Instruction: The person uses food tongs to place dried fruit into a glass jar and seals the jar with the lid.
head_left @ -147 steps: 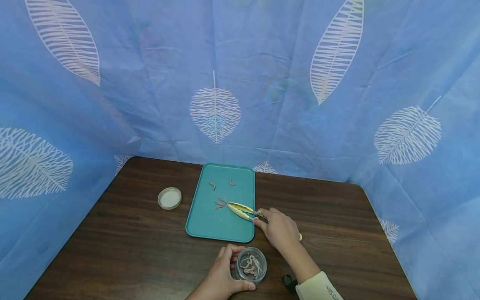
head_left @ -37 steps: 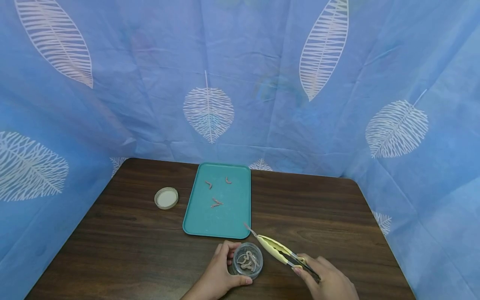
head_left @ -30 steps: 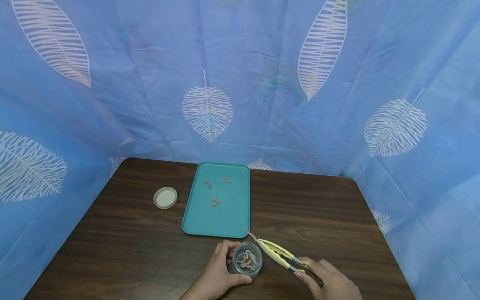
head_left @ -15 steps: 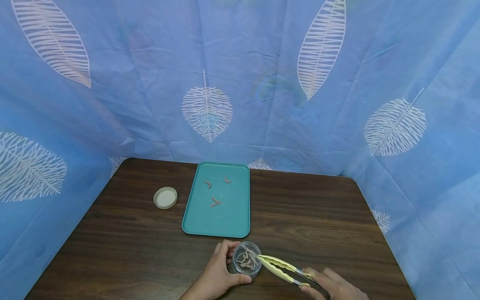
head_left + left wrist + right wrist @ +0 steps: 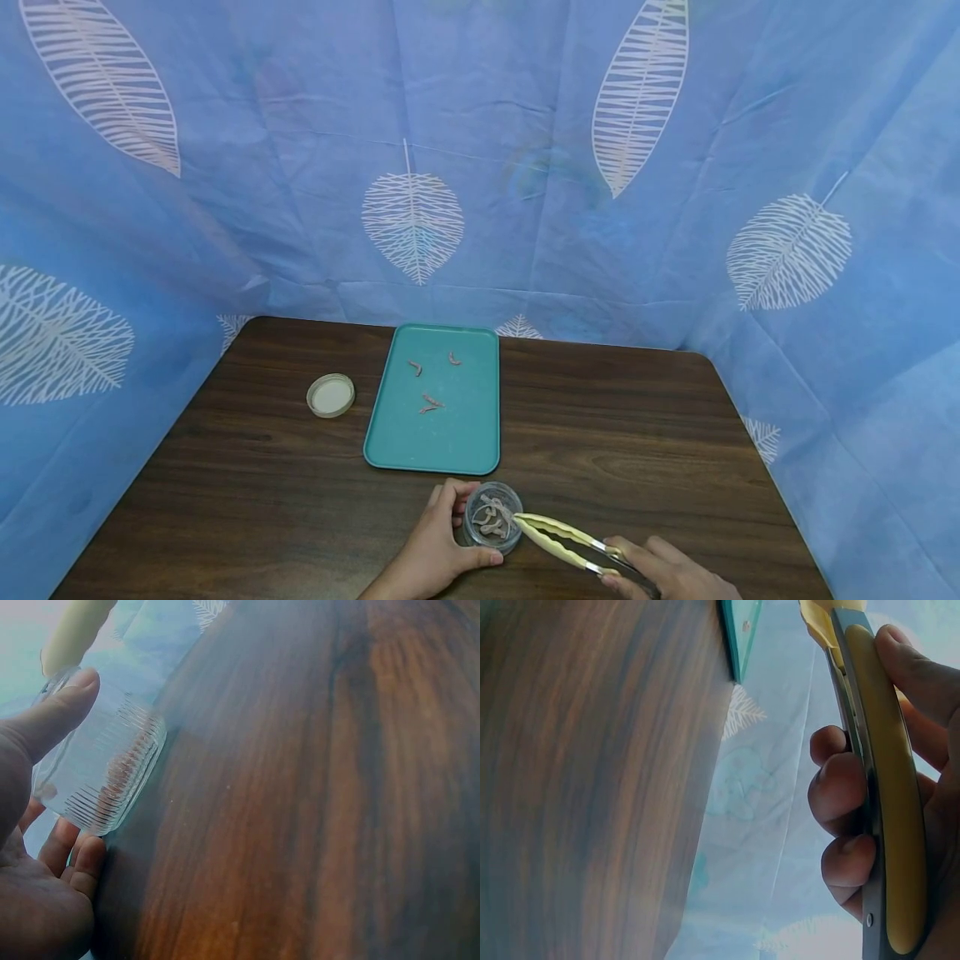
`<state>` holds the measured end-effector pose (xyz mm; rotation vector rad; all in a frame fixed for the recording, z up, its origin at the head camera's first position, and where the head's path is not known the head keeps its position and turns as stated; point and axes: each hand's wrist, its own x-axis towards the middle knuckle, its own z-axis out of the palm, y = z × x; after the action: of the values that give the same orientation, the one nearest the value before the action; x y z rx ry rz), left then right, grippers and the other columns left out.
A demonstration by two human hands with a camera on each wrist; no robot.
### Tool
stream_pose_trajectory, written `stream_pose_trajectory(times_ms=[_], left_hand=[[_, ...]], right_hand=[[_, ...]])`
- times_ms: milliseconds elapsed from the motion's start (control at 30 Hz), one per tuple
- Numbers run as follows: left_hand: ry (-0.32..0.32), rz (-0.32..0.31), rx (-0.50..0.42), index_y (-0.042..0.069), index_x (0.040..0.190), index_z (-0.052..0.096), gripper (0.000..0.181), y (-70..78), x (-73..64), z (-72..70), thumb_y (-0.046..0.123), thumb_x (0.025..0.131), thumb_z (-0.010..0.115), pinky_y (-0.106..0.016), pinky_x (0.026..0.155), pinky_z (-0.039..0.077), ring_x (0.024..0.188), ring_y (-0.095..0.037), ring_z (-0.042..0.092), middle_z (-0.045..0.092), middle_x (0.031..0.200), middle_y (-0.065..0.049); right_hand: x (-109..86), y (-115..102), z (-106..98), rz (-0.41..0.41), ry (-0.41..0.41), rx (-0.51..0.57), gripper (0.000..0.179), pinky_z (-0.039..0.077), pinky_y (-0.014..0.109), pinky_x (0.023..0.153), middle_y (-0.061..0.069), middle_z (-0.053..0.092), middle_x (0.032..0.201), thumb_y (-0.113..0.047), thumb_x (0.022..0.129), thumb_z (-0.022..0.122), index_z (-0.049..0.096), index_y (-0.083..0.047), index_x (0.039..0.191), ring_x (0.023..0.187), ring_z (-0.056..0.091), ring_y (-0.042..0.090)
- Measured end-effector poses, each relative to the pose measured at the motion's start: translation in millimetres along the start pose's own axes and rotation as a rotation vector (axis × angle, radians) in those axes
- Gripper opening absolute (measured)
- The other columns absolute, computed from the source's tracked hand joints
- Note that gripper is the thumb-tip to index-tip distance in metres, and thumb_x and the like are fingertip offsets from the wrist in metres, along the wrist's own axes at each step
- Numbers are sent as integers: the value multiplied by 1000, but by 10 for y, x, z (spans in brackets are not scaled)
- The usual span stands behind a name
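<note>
My left hand (image 5: pixel 433 540) grips a clear round jar (image 5: pixel 493 547) on the table, fingers on its far side and thumb on its near side. Several pale, worm-like pieces (image 5: pixel 491 518) lie inside the jar. In the left wrist view the jar (image 5: pixel 112 765) shows ribbed walls. My right hand (image 5: pixel 667 571) holds pale yellow tongs (image 5: pixel 558 550), their tips together at the jar's right rim. A pale piece seems to reach from the tips into the jar; whether it is still pinched I cannot tell. In the right wrist view my fingers wrap the tongs' handle (image 5: pixel 889 795).
Beyond the jar lies a teal tray (image 5: pixel 457 442) with several small pinkish worm-like pieces (image 5: pixel 432 404). A round lid (image 5: pixel 331 396) lies left of the tray on the dark wooden table (image 5: pixel 615 425). Blue leaf-patterned cloth (image 5: pixel 525 233) hangs around the table's back and sides.
My right hand has carried a pinkish piece in the tongs from the tray to the jar, bringing the tips down at its rim. My left hand has kept hold of the jar.
</note>
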<state>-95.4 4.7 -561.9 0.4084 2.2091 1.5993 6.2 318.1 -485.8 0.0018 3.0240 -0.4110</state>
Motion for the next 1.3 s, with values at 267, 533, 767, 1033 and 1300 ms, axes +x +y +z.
stream_pose_trajectory(times_ms=[267, 533, 767, 1033, 1300], left_hand=[[6, -6, -2, 15, 147, 51, 84, 1, -2, 4, 28, 80, 99, -25, 96, 47, 116, -18, 47, 51, 133, -10], [16, 5, 0, 15, 147, 51, 85, -1, -9, 4, 27, 79, 100, -24, 97, 47, 116, -16, 48, 51, 132, -9], [13, 17, -5, 15, 147, 51, 84, -5, -1, -1, 27, 79, 100, -24, 98, 47, 117, -16, 48, 51, 133, -9], [17, 36, -8, 16, 146, 51, 84, -6, 21, -3, 28, 79, 100, -23, 98, 46, 116, -10, 48, 52, 132, -7], [30, 39, -3, 15, 145, 52, 83, -8, 15, 2, 28, 78, 101, -22, 97, 47, 115, -8, 48, 52, 132, -8]], right_hand=[[12, -164, 97, 57, 127, -37, 52, 30, 22, 51, -21, 52, 86, -63, 87, 84, 75, -40, 132, 56, 30, -3], [84, -175, 81, 85, 68, 73, 76, 34, 23, 53, -6, 61, 107, -62, 85, 87, 63, -27, 148, 62, 35, 0], [172, -179, 64, 96, 0, 198, 97, 36, 22, 54, 7, 56, 117, -58, 86, 88, 47, -13, 160, 66, 37, 3], [260, -287, 86, 127, 108, 207, 106, 39, 23, 55, 13, 57, 118, -55, 81, 94, 41, -5, 158, 67, 41, 6], [444, -335, 61, 200, 8, 244, 121, 54, 40, 62, 27, 53, 143, -65, 81, 89, 25, -9, 167, 77, 64, 20]])
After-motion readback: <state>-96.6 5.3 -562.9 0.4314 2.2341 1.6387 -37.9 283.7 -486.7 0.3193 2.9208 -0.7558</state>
